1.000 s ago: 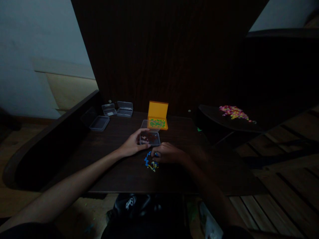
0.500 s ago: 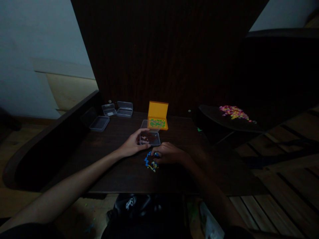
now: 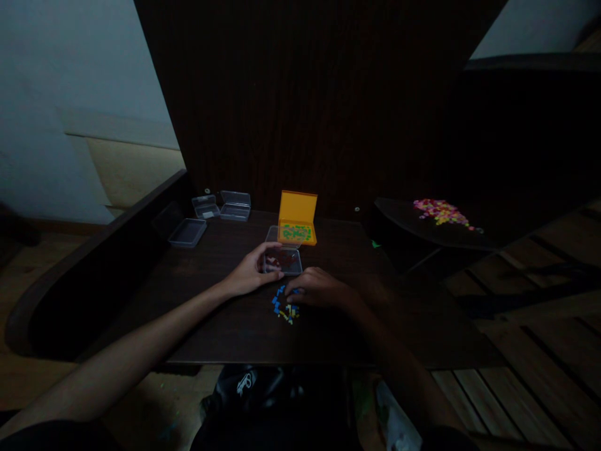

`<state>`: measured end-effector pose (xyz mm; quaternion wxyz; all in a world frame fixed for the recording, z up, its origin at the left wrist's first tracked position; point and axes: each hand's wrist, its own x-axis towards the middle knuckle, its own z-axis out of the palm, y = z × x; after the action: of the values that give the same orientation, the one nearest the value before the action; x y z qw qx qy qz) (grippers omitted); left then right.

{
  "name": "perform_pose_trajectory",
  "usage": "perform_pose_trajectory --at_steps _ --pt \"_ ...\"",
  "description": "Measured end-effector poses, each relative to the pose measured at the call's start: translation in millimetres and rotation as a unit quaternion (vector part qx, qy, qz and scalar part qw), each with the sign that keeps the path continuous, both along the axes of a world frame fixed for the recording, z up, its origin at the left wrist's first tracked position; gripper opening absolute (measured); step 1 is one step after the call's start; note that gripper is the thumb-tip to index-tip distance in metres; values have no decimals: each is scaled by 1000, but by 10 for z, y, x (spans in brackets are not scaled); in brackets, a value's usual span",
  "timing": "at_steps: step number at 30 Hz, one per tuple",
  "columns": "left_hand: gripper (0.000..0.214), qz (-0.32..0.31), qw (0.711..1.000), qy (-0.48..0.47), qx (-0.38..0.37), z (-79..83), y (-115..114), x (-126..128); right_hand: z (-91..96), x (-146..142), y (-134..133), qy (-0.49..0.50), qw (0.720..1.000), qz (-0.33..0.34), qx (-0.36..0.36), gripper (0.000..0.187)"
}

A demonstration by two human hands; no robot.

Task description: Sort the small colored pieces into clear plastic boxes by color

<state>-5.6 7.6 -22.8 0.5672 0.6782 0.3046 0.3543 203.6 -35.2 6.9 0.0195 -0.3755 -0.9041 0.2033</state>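
My left hand (image 3: pixel 251 270) grips the left edge of a small clear plastic box (image 3: pixel 287 260) that holds reddish pieces. My right hand (image 3: pixel 319 289) rests palm down on the dark table (image 3: pixel 220 313), fingers curled over a small pile of blue and yellow beads (image 3: pixel 283 307). Whether those fingertips pinch a bead is hidden. Just behind the clear box stands an open orange box (image 3: pixel 297 219) with green pieces inside.
Three empty clear boxes (image 3: pixel 188 232) lie at the table's far left corner. A heap of pink and yellow beads (image 3: pixel 440 212) sits on a dark curved surface to the right. A dark wooden panel rises behind the table. The light is very dim.
My right hand has shifted slightly over the bead pile. The left hand and the boxes have stayed put.
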Motion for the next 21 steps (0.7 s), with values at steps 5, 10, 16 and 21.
perform_pose_trajectory --at_steps 5,10,16,21 --pt "66 7 1000 0 13 -3 -7 0 19 -15 -7 -2 1000 -12 -9 16" --pt "69 3 1000 -2 -4 -4 -6 0 -6 -23 -1 -8 1000 -12 4 19" --pt "67 2 1000 -8 -5 10 -12 2 -55 -28 5 -20 1000 -16 18 20" --pt "67 -1 1000 -6 -5 1 -9 -2 -56 -33 -2 -13 1000 -15 15 20"
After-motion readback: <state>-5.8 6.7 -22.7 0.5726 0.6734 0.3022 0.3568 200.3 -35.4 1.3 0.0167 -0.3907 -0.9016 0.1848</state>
